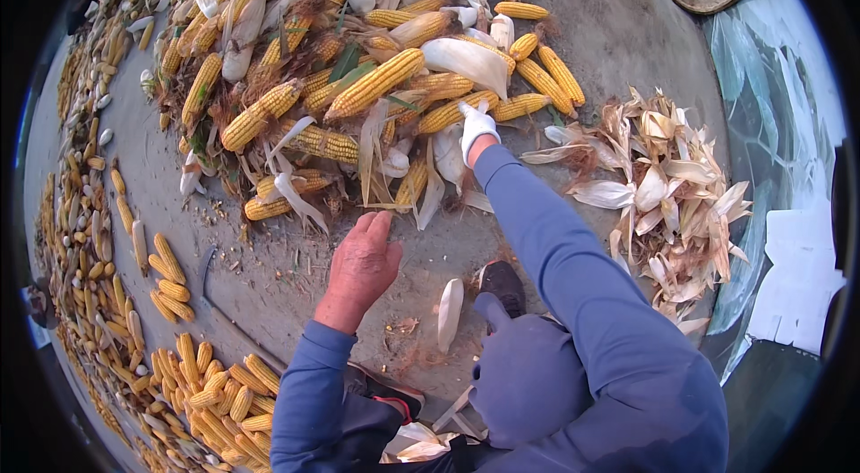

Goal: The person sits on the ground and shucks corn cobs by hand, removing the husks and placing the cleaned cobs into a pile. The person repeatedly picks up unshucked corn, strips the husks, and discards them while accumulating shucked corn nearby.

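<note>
My left hand [359, 268] is bare, its fingers curled together just short of the near edge of a heap of corn ears. Nothing shows in it, though its palm side is hidden. A dry husk strip [376, 157] hangs from the heap right above its fingertips. In a white glove, my right hand [478, 127] reaches into the heap's right side. Its fingers touch the end of a husked yellow corn ear [457, 111]; whether they close around it is hidden. Another yellow ear [521, 107] lies right beside the glove. A large husked ear [376, 83] rests on top of the heap.
Stripped husks [672, 191] are piled at right, near plastic sheeting [772, 90]. Husked ears [228, 399] form a stack at lower left. A sickle [228, 318] lies on the concrete. One loose husk [450, 315] is near my shoe [502, 288].
</note>
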Demonstrator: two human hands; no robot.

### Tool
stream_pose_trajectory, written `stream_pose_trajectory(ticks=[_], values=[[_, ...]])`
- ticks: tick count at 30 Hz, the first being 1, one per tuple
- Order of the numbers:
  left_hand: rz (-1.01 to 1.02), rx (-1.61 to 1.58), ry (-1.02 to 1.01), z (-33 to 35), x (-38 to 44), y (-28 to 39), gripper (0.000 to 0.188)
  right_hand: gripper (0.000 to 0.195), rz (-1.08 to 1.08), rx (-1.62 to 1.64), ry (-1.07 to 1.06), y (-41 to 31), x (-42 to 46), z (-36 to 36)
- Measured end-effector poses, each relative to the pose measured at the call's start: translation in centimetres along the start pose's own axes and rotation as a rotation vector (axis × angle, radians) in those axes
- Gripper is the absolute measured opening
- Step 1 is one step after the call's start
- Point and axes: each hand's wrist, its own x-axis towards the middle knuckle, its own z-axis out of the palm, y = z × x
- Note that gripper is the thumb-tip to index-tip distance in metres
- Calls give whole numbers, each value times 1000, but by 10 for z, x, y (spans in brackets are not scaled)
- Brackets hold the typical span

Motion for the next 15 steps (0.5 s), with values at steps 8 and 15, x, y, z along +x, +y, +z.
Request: stream_pose_trajectory(ticks=[8,15], values=[[37,-113,-44,73,-32,17,39,29,76,8,-18,14,28,1],[-156,-211,-26,79,-28,11,42,13,140,42,-65,17,18,-29]])
